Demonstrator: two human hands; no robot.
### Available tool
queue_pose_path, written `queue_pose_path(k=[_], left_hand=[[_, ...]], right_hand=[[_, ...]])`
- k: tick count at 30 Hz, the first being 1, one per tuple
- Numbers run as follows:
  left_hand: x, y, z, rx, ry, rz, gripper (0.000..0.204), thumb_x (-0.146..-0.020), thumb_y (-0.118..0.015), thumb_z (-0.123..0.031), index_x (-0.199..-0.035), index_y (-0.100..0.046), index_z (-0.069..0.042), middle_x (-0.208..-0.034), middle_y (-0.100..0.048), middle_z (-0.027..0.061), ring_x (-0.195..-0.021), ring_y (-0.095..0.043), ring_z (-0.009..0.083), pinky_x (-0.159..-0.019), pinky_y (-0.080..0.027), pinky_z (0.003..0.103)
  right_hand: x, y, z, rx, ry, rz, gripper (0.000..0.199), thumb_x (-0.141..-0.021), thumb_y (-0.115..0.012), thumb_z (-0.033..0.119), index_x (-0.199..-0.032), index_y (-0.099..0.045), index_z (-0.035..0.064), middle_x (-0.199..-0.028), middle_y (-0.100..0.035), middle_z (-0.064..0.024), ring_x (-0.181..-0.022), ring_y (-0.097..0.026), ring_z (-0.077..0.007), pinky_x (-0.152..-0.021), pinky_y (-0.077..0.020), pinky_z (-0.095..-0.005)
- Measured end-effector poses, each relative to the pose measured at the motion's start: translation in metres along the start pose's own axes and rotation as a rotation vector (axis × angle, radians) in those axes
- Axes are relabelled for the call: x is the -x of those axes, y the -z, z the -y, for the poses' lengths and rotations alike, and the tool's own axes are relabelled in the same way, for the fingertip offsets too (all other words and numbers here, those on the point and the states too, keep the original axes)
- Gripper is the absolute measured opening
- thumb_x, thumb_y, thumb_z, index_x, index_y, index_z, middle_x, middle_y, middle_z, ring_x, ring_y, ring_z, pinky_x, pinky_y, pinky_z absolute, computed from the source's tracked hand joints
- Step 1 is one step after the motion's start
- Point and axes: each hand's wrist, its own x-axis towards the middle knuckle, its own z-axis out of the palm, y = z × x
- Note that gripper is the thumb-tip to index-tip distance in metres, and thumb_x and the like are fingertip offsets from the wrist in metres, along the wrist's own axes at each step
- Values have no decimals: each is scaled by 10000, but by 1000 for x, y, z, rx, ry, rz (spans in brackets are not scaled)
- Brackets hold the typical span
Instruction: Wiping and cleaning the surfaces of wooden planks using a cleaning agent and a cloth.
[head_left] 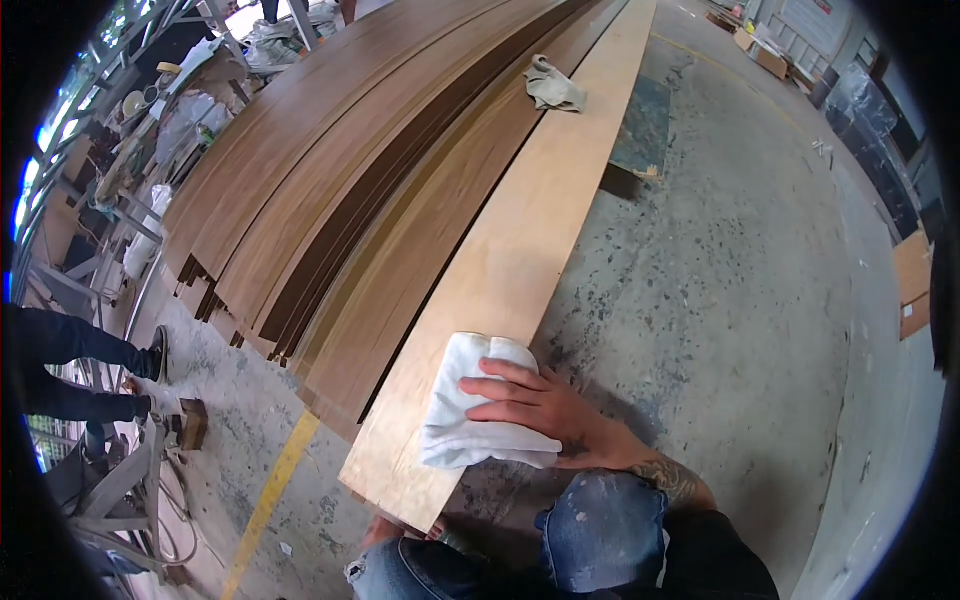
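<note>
A folded white cloth (468,410) lies on the near end of a long pale wooden board (515,235). My right hand (525,400) presses on it from the right, fingers stretched across the cloth and holding it against the wood. A tattoo shows on that forearm. Below the board's near end, beside my knee, a little skin shows; whether it is my left hand or a foot I cannot make out, and no fingers of the left hand can be read. Farther up the board, a crumpled grey-green rag (553,86) rests across its left edge.
Several long brown boards (330,160) lie side by side left of the pale one. A concrete floor (700,280) with a yellow line (270,505) runs around them. Another person's legs (85,340) stand at left near a metal frame (125,480). Cardboard (912,285) leans at right.
</note>
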Motion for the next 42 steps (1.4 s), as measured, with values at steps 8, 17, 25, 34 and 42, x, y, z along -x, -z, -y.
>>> queue_pose_path(k=[8,17,25,34,42], left_hand=[[30,49,-7,537,-200,95,610,-987,-643,-198,-1484,-379,37,-1443,-516,137,-1348,-466,231,-1120,-376,365],[-11,3,-8,690,-421,36,266,-958,-681,-212,-1134,-551,-61,-1001,-608,27,-953,-566,119,-833,-492,308],[-34,-12,-3,390,-482,-502,214,-958,-661,-164,-1108,-569,-42,-994,-631,54,-925,-607,136,-816,-522,299],[17,23,-152,39,-838,-796,512,-813,-688,-51,-1293,-521,11,-1302,-549,204,-1231,-533,335,-1052,-420,417],[-8,13,-220,-485,-1048,-784,696,-693,-844,-207,-1284,-527,-19,-1409,-461,241,-1358,-401,455,-1118,-357,562]], right_hand=[[-26,-8,-14,-93,123,-12,511,-894,-564,401,-1311,-594,106,-1502,-482,-118,-1438,-375,-326,-1163,-332,-472],[-11,-7,-47,232,137,-4,415,-976,-528,336,-1237,-562,15,-1424,-507,-253,-1363,-418,-497,-1148,-313,-584],[-5,11,-76,217,174,88,440,-1030,-434,372,-1245,-614,32,-1375,-568,-231,-1319,-487,-467,-1103,-376,-566],[-68,81,-48,288,29,-308,423,-948,-571,264,-1314,-600,53,-1471,-506,-169,-1388,-451,-373,-1123,-362,-482],[-73,19,-80,407,292,-127,392,-861,-647,121,-1251,-648,153,-1412,-580,-105,-1345,-515,-348,-1093,-407,-458]])
